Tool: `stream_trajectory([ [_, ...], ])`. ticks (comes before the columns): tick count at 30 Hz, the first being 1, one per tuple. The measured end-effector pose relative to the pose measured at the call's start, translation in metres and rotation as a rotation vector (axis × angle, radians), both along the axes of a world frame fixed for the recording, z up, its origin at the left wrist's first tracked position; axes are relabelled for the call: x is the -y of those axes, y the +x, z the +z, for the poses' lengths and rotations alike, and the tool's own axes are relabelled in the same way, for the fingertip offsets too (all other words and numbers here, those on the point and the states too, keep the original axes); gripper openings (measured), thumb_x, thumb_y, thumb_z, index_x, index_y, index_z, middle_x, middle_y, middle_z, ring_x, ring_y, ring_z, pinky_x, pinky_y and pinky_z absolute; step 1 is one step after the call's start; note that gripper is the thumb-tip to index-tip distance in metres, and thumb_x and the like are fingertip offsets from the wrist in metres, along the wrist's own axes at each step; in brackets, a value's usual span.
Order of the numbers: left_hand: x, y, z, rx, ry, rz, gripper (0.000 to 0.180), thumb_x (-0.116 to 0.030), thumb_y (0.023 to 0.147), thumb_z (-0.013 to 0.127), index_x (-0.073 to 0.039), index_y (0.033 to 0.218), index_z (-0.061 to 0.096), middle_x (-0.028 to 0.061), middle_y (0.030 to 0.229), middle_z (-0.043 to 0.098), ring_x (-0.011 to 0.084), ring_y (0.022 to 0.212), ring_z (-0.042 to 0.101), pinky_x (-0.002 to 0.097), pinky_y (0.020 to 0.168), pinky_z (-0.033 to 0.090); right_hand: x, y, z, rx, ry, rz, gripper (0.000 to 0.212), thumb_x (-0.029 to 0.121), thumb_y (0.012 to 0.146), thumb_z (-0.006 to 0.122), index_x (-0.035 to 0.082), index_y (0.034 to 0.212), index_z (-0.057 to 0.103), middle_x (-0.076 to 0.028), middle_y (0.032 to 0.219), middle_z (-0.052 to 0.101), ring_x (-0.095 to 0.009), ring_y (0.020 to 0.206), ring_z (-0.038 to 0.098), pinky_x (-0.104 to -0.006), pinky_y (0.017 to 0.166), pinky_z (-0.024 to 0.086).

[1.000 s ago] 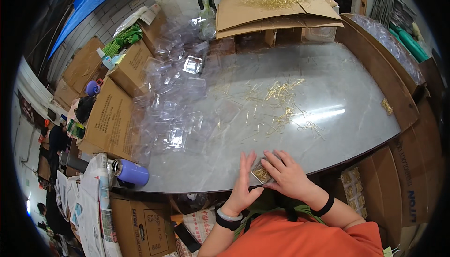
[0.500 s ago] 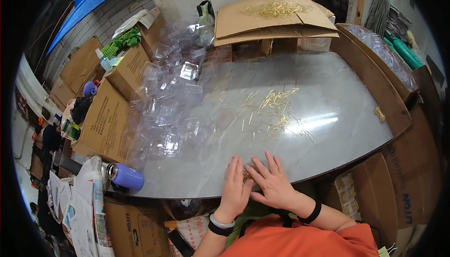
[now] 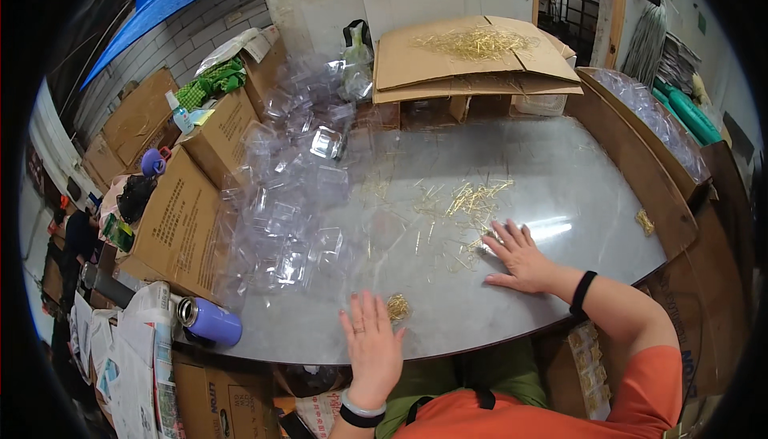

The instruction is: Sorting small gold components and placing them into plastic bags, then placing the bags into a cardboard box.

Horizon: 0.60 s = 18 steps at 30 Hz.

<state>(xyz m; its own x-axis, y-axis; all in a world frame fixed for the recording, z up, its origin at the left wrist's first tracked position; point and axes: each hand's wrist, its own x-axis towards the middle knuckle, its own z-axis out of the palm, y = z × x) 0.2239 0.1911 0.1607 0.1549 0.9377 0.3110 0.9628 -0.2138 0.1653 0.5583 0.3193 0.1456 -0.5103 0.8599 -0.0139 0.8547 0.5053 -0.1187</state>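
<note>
My left hand (image 3: 374, 351) lies at the near edge of the grey table (image 3: 448, 323), fingers stretched out and holding nothing. Right beside its fingers sits a small compact bundle of thin gold-coloured wire pins (image 3: 398, 307). Further right, my right hand (image 3: 518, 261) is spread with its fingers apart. Its fingertips reach the near side of a loose scatter of the same gold pins (image 3: 478, 199); whether they touch any pins I cannot tell.
Clear plastic trays (image 3: 280, 215) are heaped along the table's left side. A purple flask (image 3: 214, 321) stands near the left corner. At the back, flattened cardboard (image 3: 456, 79) carries more gold pins. Another small gold bundle (image 3: 645, 221) lies by the right-hand cardboard wall (image 3: 640, 151).
Both hands were together at the near edge, around the bundle. Now they are apart: the right has moved away to the loose pins, and the bundle lies uncovered beside the left.
</note>
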Motion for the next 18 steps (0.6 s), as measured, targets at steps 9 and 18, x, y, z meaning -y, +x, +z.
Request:
stream_trajectory([
  [9,0.005,0.047,-0.031,0.335,-0.073,-0.414,0.059,-0.014,0.093,0.065,0.012,0.142,0.042,0.0315,0.147,0.042,0.0478,0.143,0.035,0.0543,0.116,0.033,0.033,-0.036,-0.008,-0.051,0.126,0.190,0.066,0.055,0.103,0.045,0.015,0.154,0.042,-0.017,0.161,0.035,-0.045,0.150,0.027,-0.0598,0.122,0.020],
  [18,-0.017,0.066,-0.032,0.098,-0.039,-0.242,0.072,-0.035,0.097,0.064,0.016,0.143,0.040,0.0343,0.151,0.038,0.0481,0.143,0.034,0.0601,0.118,0.025,0.061,-0.031,-0.006,-0.432,0.070,0.275,0.048,0.021,0.092,0.069,0.008,0.135,0.055,-0.018,0.139,0.051,-0.041,0.132,0.046,-0.0499,0.111,0.040],
])
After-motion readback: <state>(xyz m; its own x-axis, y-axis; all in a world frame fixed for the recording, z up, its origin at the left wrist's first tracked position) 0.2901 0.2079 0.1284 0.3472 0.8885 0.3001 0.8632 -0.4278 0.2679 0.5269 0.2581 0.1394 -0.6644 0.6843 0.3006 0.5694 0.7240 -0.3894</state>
